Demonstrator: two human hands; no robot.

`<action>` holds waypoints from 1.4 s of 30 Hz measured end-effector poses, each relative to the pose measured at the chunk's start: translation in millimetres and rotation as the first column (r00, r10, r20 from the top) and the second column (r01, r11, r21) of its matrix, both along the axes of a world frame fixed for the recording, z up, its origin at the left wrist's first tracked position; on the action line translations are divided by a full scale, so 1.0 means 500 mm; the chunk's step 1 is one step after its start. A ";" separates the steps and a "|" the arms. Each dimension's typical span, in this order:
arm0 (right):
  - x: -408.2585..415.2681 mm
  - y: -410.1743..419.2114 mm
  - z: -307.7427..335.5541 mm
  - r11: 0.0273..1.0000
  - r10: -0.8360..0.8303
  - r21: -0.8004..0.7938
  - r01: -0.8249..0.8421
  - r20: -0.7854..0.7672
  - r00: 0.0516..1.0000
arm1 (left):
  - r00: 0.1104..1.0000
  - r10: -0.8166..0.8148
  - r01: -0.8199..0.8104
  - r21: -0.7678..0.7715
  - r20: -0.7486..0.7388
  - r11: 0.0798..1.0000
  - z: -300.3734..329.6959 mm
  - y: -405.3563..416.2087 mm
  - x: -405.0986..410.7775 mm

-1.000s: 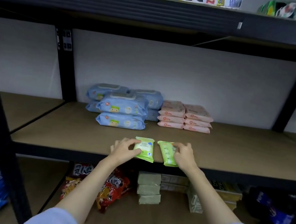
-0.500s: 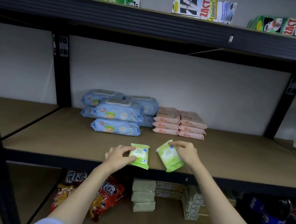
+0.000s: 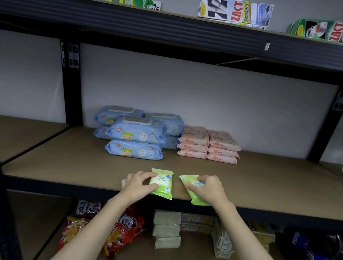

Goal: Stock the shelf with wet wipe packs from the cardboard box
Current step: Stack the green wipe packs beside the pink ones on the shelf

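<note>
The cardboard box is not in view. The right hand (image 3: 209, 190) lies over much of the right green pack (image 3: 193, 190), so its label is hard to read. The thumb and fingers curl round it and grasp it. That pack is turned a bit, and its near corner sticks out past the front edge of the shelf (image 3: 279, 190).

The left hand (image 3: 138, 184) holds the left green pack (image 3: 162, 183) by its left side, thumb on the near end, fingers on the far end. This pack lies flat, and its near end reaches the shelf edge (the words on it say apple fresh wipes). A small gap shows between the two packs.

Past the fingertips there is a wide strip of bare brown board. To the right of the right hand's fingers the board is bare as well.

Far beyond the fingers sit the blue packs (image 3: 136, 134), at least five, some hidden behind others. Just beside them are the pink packs (image 3: 208, 145), two piles of three, with more tucked behind that are hard to count
</note>
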State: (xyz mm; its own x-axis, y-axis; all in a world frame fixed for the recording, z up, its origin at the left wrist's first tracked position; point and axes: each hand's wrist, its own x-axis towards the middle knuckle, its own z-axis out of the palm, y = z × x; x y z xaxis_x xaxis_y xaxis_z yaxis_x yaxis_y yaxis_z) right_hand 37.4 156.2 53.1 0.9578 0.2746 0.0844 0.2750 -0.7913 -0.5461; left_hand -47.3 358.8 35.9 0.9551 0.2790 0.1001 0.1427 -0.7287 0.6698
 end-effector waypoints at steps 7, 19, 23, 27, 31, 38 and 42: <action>0.019 -0.036 -0.015 0.996 0.085 0.010 -0.085 -0.098 0.992 | 0.993 -0.060 0.067 0.061 -0.103 0.996 0.005 0.002 0.020; 0.025 0.002 -0.040 0.996 0.091 0.010 -0.091 -0.007 0.996 | 0.997 -0.041 0.042 0.017 -0.071 0.999 -0.001 0.008 0.062; 0.029 0.010 -0.043 0.998 0.063 0.013 -0.063 -0.006 0.998 | 0.997 -0.038 0.040 0.019 -0.063 0.999 -0.001 0.009 0.059; 0.026 0.011 -0.044 0.996 0.083 -0.030 -0.083 0.001 0.997 | 0.997 -0.041 0.045 0.064 -0.060 0.997 -0.006 0.007 0.060; 0.021 0.011 -0.045 0.992 0.102 -0.072 -0.100 0.024 0.994 | 0.995 -0.044 0.050 0.074 -0.084 0.996 -0.006 0.005 0.063; 0.023 0.013 -0.053 0.992 0.083 -0.098 -0.076 0.072 0.994 | 0.996 -0.013 0.019 0.068 -0.086 0.998 -0.008 0.001 0.069; 0.021 0.012 -0.054 0.993 0.081 -0.091 -0.075 0.072 0.994 | 0.995 -0.011 0.019 0.085 -0.102 0.996 -0.008 0.000 0.067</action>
